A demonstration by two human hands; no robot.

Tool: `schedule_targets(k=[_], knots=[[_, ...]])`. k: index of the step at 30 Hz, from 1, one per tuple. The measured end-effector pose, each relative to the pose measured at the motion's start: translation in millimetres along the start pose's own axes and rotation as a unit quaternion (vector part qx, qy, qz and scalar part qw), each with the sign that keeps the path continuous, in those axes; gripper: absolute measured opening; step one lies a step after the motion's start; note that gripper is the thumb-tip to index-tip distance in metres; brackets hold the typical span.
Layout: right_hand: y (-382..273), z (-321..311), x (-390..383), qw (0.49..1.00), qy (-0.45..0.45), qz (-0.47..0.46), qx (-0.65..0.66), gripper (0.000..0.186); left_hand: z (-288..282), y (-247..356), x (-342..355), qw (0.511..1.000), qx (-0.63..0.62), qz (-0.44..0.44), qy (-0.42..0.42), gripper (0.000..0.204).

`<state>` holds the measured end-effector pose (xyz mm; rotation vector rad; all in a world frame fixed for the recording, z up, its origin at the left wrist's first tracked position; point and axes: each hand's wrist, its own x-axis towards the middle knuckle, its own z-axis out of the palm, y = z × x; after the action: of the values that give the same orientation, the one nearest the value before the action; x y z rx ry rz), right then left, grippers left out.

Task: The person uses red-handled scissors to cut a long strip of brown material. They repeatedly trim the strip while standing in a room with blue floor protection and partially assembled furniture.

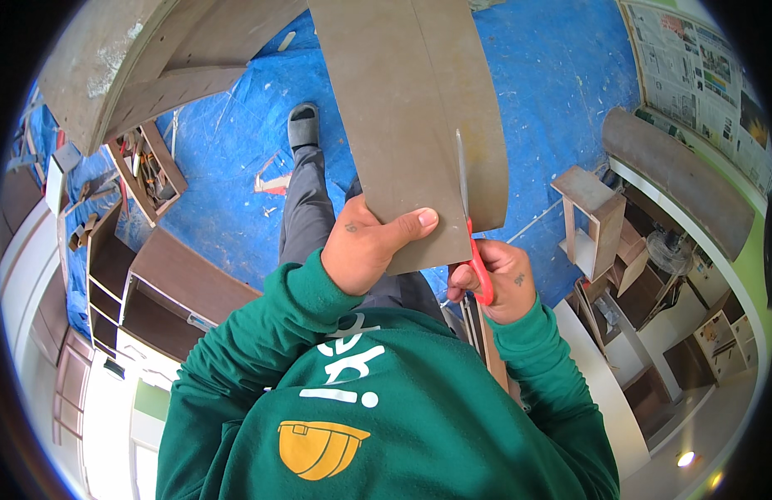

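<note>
A long, thin grey-brown sheet (394,108), perhaps laminate, stretches away from me, with a fine line running along its length. My left hand (371,246) grips its near edge, thumb flat on top and fingers hidden underneath. In my right hand (504,283) is a pair of scissors (481,271) with red handles. One blade lies over the sheet, pointing away from me; the other is out of sight below it. A cut parts the near end, and the strip right of the blades hangs slightly lower.
Blue tarp (561,75) covers the floor. At left are a large wooden panel (90,79), a wooden tray of tools (157,179) and a brown cabinet (182,275). A curved brown sheet (686,179), a small wooden box frame (590,204) and a fan (669,252) stand at right.
</note>
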<state>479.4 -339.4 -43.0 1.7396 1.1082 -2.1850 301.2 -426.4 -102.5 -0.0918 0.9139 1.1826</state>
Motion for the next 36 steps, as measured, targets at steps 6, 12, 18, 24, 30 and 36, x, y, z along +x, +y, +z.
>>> schedule_targets(k=[6,12,18,24,30,36], knots=[[-1.7,0.1,-0.9,1.0,-0.003,0.004,0.003,0.027,0.2,0.1,-0.4,1.0,0.0,0.007,0.001,0.034],[-1.4,1.1,-0.6,1.0,-0.004,0.01,0.022,0.028,0.4,2.2,0.7,1.0,0.0,0.005,-0.002,0.035],[-3.8,2.6,0.0,0.999,-0.016,-0.009,0.026,0.034,2.0,0.1,-3.1,1.0,-0.018,0.0,0.013,0.029],[-13.0,1.9,3.8,0.998,-0.051,-0.023,0.011,0.047,3.4,7.9,-6.9,1.0,-0.012,0.0,0.009,0.029],[-8.4,-2.8,9.4,0.997,-0.066,-0.034,-0.017,0.056,1.2,8.3,-6.7,1.0,-0.018,-0.01,-0.004,0.035],[-17.0,0.7,10.8,0.995,-0.095,-0.004,0.026,0.052,-0.6,5.9,-5.5,1.0,-0.019,-0.003,-0.002,0.034]])
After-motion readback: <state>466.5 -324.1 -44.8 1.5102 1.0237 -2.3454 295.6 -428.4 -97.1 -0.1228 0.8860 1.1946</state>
